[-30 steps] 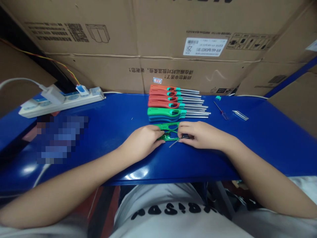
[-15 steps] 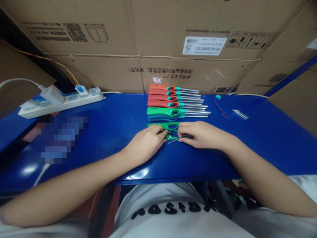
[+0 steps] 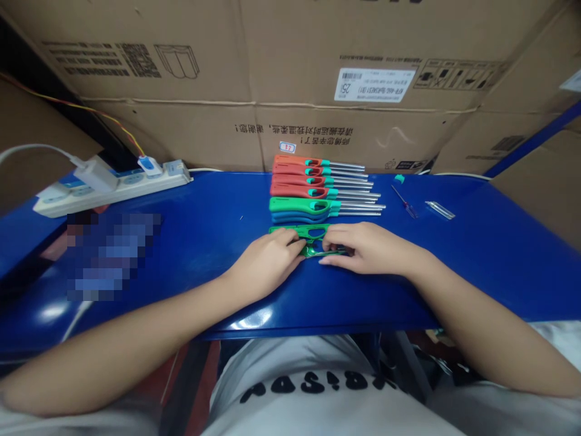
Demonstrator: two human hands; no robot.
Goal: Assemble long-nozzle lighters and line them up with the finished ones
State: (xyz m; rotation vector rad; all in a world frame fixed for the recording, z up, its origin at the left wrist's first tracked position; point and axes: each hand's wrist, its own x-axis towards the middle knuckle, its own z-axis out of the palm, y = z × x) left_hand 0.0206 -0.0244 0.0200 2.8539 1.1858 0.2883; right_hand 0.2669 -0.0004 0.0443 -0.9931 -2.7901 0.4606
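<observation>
Two green lighter casing halves lie side by side on the blue table, the far green lighter casing half (image 3: pixel 315 231) showing its trigger opening. Over the left end of both, my left hand (image 3: pixel 275 257) is closed on the near green lighter casing (image 3: pixel 312 250), its fingertips pressing it down. My right hand (image 3: pixel 358 247) is curled round the casing's right end, with thumb and fingers either side of its edge. That hand covers the right part of both halves, so small parts under it are hidden.
Behind the hands is a row of lighters (image 3: pixel 304 191) with orange, red, green and blue handles and metal tubes. To the right lie a small screwdriver (image 3: pixel 405 203), a clear plastic piece (image 3: pixel 440 210) and a teal piece (image 3: pixel 399 178). A power strip (image 3: pixel 136 184) stands at the left.
A thin metal piece that stuck out by my right thumb no longer shows. The right thumb and fingers have shifted slightly; my left hand stays in place.
</observation>
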